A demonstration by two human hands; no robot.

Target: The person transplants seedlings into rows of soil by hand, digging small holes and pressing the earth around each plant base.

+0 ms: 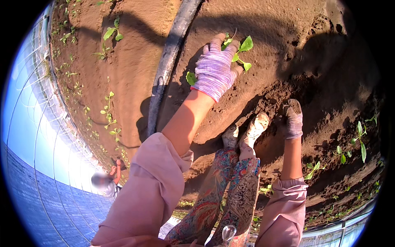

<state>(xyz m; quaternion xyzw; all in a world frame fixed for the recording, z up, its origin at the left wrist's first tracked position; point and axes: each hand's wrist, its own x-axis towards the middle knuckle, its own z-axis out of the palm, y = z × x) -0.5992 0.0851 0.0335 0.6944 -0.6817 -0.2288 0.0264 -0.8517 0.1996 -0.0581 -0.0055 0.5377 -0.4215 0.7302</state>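
My left hand (217,68), in a striped purple glove with soil-stained fingertips, is low over the brown soil bed (234,89). Green leafy seedlings (245,46) stick out between its thumb and fingers, and a thin root or stem shows past the index finger. Another leaf (191,78) pokes out on the little-finger side; the palm hides the rest. My right hand (293,120), gloved alike, is lower at the right by loose, dug soil (277,95). Its fingers curl in and are caked with dirt; whether anything is inside cannot be made out.
A black hose or pipe (169,52) runs along the bed left of my left hand. Seedlings (112,32) grow beyond it, and others (361,142) stand at the right. My muddy shoes (257,123) are between my hands. Another person (108,183) crouches at far left near a hooped frame (40,117).
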